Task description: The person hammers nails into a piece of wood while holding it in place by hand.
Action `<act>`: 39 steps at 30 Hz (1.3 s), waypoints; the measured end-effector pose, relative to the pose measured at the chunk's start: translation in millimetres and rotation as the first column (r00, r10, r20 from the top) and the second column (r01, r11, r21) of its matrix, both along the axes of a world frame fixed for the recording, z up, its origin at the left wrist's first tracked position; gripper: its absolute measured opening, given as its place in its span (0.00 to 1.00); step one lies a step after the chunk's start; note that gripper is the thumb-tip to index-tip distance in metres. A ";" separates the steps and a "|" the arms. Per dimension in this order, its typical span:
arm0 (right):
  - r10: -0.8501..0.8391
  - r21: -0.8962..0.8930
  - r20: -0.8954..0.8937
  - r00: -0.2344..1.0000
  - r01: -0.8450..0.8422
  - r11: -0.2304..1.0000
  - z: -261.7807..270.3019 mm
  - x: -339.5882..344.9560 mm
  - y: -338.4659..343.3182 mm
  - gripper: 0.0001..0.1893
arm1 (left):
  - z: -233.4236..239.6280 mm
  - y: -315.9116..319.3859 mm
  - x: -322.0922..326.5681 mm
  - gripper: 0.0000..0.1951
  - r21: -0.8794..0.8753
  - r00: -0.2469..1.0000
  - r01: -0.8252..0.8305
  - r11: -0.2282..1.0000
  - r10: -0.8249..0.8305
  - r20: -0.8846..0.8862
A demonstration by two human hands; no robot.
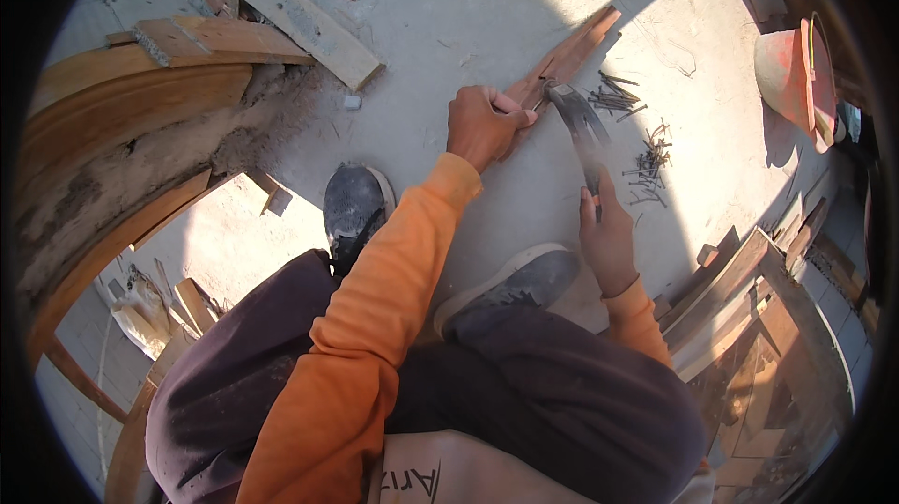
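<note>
My left hand (488, 123) pinches a nail (538, 105) between thumb and fingers, just above a narrow, splintered wooden board (572, 54) lying on the floor. My right hand (609, 240) grips the handle of a claw hammer (579, 126), whose head is beside the nail and over the board; whether it touches the nail I cannot tell. To the right of the hammer lie a bunch of loose nails (614, 98) and a second pile of nails, some bent (650, 165).
A red-rimmed bucket (783, 72) stands at the far right. Scrap wood (730, 300) is heaped at lower right. A plank (312, 30) and a curved wooden form (140, 86) lie at left. My shoes (357, 205) flank the work area.
</note>
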State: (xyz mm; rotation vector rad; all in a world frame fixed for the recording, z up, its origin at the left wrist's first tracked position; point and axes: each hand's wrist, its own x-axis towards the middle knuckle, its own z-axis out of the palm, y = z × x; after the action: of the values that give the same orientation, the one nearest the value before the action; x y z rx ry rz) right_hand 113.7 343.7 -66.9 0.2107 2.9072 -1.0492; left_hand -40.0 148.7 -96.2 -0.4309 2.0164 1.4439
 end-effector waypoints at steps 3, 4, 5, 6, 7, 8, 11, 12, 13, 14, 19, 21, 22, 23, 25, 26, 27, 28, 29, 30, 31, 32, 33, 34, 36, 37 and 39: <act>0.012 -0.025 0.031 0.999 -0.012 1.000 6.9 -10.4 -4.6 0.23 | -2.5 -1.8 1.6 0.13 -0.013 1.000 -0.010 1.000 0.010 -0.027; 0.011 -0.038 0.036 0.999 -0.009 0.999 10.0 -13.2 -7.0 0.23 | -4.4 -2.7 1.8 0.14 -0.015 0.999 -0.019 1.000 0.018 -0.039; -0.012 -0.033 0.041 0.999 0.013 0.999 11.0 -11.1 -7.8 0.23 | -4.0 -3.1 2.2 0.14 -0.007 0.999 -0.021 1.000 0.020 -0.040; -0.035 -0.029 0.046 0.998 0.036 0.999 12.3 -7.5 -8.5 0.23 | -3.7 -4.4 1.9 0.14 0.003 0.999 -0.022 1.000 0.022 -0.040; -0.057 -0.024 0.052 0.997 0.059 0.998 13.7 -4.4 -9.3 0.23 | -3.6 -5.2 1.6 0.14 0.012 0.999 -0.024 1.000 0.025 -0.041; -0.063 -0.017 0.036 0.997 0.064 0.998 17.2 -3.6 -10.2 0.23 | -3.5 -5.2 1.2 0.14 0.011 0.999 -0.023 1.000 0.024 -0.032; -0.063 -0.002 -0.030 0.998 0.063 0.998 23.6 -0.8 -10.9 0.23 | -2.8 -4.1 0.7 0.14 0.008 1.000 -0.019 1.000 0.019 -0.012; -0.053 0.001 -0.064 0.997 0.053 0.999 22.3 1.6 -10.5 0.23 | -2.4 -3.3 0.7 0.14 0.005 1.000 -0.016 1.000 0.016 -0.009; -0.043 0.005 -0.098 0.994 0.043 0.999 21.0 3.6 -10.0 0.24 | -1.9 -2.5 0.8 0.14 0.002 1.000 -0.013 1.000 0.013 -0.005; 0.008 0.028 -0.067 0.998 -0.006 1.000 19.0 0.9 -9.0 0.24 | -2.0 -2.1 0.6 0.14 0.001 1.000 -0.010 1.000 0.010 -0.018; 0.086 0.005 0.138 0.987 -0.088 0.996 26.5 -11.6 -4.5 0.25 | -11.9 -2.7 4.4 0.14 -0.010 0.998 -0.019 1.000 0.018 -0.059; 0.061 0.024 0.058 0.996 -0.063 0.998 29.0 -8.7 -6.6 0.25 | -6.4 -0.5 4.4 0.14 -0.021 0.999 -0.007 1.000 0.006 -0.051; 0.050 0.032 0.017 0.999 -0.051 0.998 29.1 -6.9 -7.4 0.25 | -3.9 0.2 4.1 0.13 -0.027 0.999 -0.002 1.000 0.001 -0.046; 0.062 0.036 -0.016 0.998 -0.062 0.997 24.2 -4.2 -5.9 0.25 | -2.6 -0.2 4.2 0.13 -0.017 0.999 -0.005 1.000 0.004 -0.046; 0.088 0.043 -0.083 0.993 -0.084 0.996 9.2 2.0 1.3 0.25 | -1.2 -1.0 4.3 0.13 0.003 0.999 -0.011 1.000 0.011 -0.047; 0.099 0.052 -0.007 0.995 -0.098 0.994 10.3 -2.0 5.5 0.25 | -2.7 -0.8 3.3 0.13 0.000 0.999 -0.008 1.000 0.008 -0.043; 0.109 0.060 0.070 0.992 -0.113 0.992 12.1 -6.1 9.5 0.25 | -5.0 -0.4 4.1 0.13 -0.004 0.999 -0.005 1.000 0.005 -0.040; 0.117 0.068 0.146 0.982 -0.128 0.989 14.7 -10.3 11.5 0.24 | -6.8 0.2 3.8 0.13 -0.007 0.999 -0.002 1.000 0.002 -0.036; 0.091 0.052 0.137 0.986 -0.099 0.994 17.8 -11.3 8.8 0.24 | -6.9 -0.5 4.3 0.13 -0.009 0.999 -0.002 1.000 0.001 -0.044; 0.065 0.035 0.129 0.990 -0.070 0.997 23.7 -11.7 4.8 0.24 | -7.1 -1.3 4.7 0.13 -0.012 0.999 -0.001 1.000 0.001 -0.052; 0.039 0.018 0.121 0.992 -0.041 0.999 26.1 -12.2 1.7 0.24 | -7.4 -2.5 4.4 0.13 -0.014 0.998 0.000 1.000 -0.001 -0.060; 0.035 0.023 0.074 0.997 -0.036 0.999 22.6 -7.9 2.0 0.24 | -3.1 -1.3 4.9 0.13 -0.010 0.999 -0.005 1.000 0.004 -0.048; 0.030 0.028 0.027 0.999 -0.031 0.999 15.0 -2.9 2.3 0.24 | 2.1 -0.7 3.9 0.13 -0.006 0.999 -0.009 1.000 0.009 -0.035; 0.025 0.033 -0.020 0.999 -0.024 0.999 8.3 1.8 2.9 0.24 | 5.1 0.4 4.4 0.13 -0.002 1.000 -0.012 1.000 0.012 -0.023; 0.088 0.059 0.030 0.996 -0.090 0.994 1.7 -5.1 3.8 0.24 | 0.8 -0.5 4.5 0.12 -0.002 0.999 -0.041 0.999 0.041 -0.035; 0.117 0.071 0.055 0.992 -0.121 0.990 1.1 -8.2 4.0 0.24 | -1.3 -0.9 5.0 0.12 -0.003 0.998 -0.054 0.999 0.054 -0.041; 0.058 0.017 0.060 0.997 -0.059 0.998 9.5 -9.2 -4.9 0.24 | 0.4 -1.5 3.3 0.13 0.005 0.999 -0.039 0.999 0.040 -0.024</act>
State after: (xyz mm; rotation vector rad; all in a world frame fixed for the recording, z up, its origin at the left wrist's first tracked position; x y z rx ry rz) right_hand 104.5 338.7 -57.5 0.1542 2.8529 -0.9902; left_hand -36.7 147.2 -95.8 -0.4558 2.0339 1.4837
